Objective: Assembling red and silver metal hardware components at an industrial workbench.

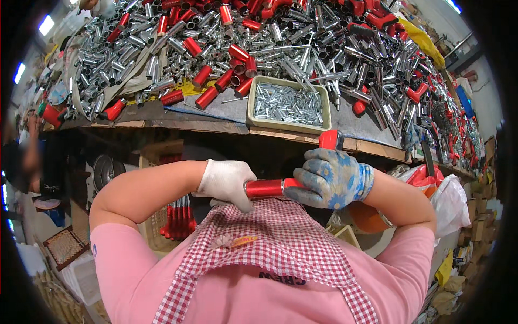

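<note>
My left hand (229, 183), in a white glove, is closed around the left end of a shiny red metal tube (264, 188). My right hand (330, 181), in a blue flowered glove, wraps around the red angled handle (327, 139) at the tube's right end. Tube and handle lie roughly level in front of my checked apron, below the workbench edge. A silvery ring shows at each end of the tube's bare stretch. My gloves cover the tube's far left end and most of the handle.
A cream tray (250, 108) of small silver pins stands at the bench's near edge (286, 135). Behind it spread heaps of chrome tubes (318, 54) and loose red tubes (206, 98). Below the bench, a basket (159, 237) holds red-handled parts. Another person's arm (32, 156) shows at far left.
</note>
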A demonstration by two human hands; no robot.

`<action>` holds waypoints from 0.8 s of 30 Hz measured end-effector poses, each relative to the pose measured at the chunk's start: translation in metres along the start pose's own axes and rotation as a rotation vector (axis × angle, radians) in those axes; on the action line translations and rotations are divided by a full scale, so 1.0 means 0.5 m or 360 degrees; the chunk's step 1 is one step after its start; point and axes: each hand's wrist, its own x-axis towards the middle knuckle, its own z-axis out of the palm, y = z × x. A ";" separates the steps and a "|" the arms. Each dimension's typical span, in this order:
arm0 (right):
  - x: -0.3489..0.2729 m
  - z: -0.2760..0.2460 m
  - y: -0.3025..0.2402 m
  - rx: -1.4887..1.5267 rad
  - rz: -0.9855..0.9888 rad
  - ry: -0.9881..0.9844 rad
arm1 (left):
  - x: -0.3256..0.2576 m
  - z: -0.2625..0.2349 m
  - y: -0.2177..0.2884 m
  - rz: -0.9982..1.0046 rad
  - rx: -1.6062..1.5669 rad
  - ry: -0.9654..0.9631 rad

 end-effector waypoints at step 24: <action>0.042 0.004 0.027 -0.0125 0.0094 0.0115 | -0.042 -0.046 0.012 0.0205 0.0881 0.0684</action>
